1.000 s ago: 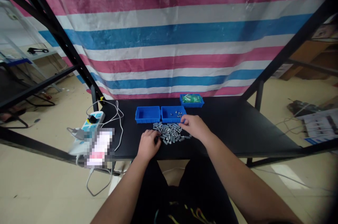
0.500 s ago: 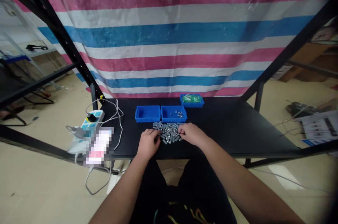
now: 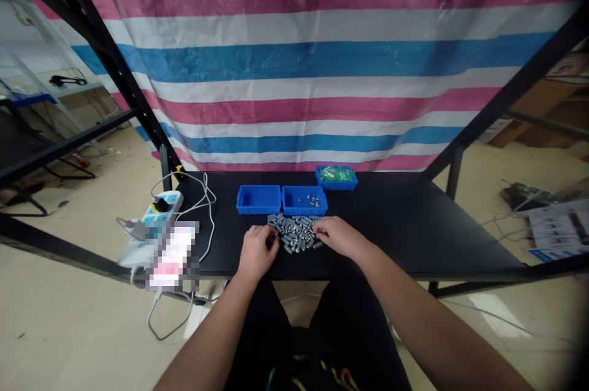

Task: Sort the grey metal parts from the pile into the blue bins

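right hand (image 3: 339,234) borders metal parts (image 3: 297,232); left hand (image 3: 256,251) rests opposite.

A black tabletop (image 3: 391,225) bears a heap of small metal parts (image 3: 297,234). Behind these stand a left blue bin (image 3: 258,210) and a right blue bin (image 3: 304,210), side by side; a rear blue bin (image 3: 338,185) sits near the back edge. A power strip (image 3: 171,198) and white cable (image 3: 212,219) lie far left.

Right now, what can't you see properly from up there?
In the head view:
Small grey pieces: too tiny and heaped to count.
Right hand: its curl hides whether it grips one.
Left hand: its back hides anything underneath.
Bright screen: blurred by blocks.
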A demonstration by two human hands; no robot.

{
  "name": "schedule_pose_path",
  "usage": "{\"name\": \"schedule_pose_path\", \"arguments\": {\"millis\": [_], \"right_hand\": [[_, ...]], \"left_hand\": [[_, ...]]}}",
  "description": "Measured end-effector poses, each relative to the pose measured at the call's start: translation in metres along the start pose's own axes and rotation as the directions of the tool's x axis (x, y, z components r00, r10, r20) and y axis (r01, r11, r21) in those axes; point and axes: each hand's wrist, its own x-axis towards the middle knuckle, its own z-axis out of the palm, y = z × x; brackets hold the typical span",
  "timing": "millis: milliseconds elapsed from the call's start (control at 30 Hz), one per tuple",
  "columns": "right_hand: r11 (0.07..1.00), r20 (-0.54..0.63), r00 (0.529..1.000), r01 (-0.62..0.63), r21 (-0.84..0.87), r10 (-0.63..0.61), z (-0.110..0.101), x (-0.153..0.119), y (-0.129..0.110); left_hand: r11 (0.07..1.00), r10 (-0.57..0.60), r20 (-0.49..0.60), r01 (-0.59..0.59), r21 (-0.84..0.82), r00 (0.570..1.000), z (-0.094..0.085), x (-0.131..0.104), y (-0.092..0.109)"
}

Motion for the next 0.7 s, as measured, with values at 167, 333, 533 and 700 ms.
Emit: {"name": "schedule_pose_path", "arguments": {"millis": [167, 333, 533, 700], "right_hand": [[1.000, -0.001, 1.000, -0.009, 0.009, 0.009, 0.006, -0.001, 0.004], [0.999, 0.015, 1.000, 0.022, 0.046, -0.023, -0.002, 0.003, 0.005], [0.949, -0.289, 0.957, 0.101, 0.297, -0.012, -0.023, 0.022, 0.001], [0.982, -0.481, 0.873, 0.012, 0.186, 0.081, -0.027, 0.025, 0.005]], "left_hand": [[0.994, -0.020, -0.024, 0.018, -0.105, 0.999, -0.002, 0.001, -0.003], [0.987, -0.058, -0.022, 0.054, -0.148, 0.998, -0.004, 0.001, -0.003], [0.985, -0.071, -0.013, 0.068, -0.158, 0.997, -0.004, 0.002, -0.002], [0.985, -0.074, -0.012, 0.071, -0.158, 0.997, -0.005, 0.002, -0.003]]}}
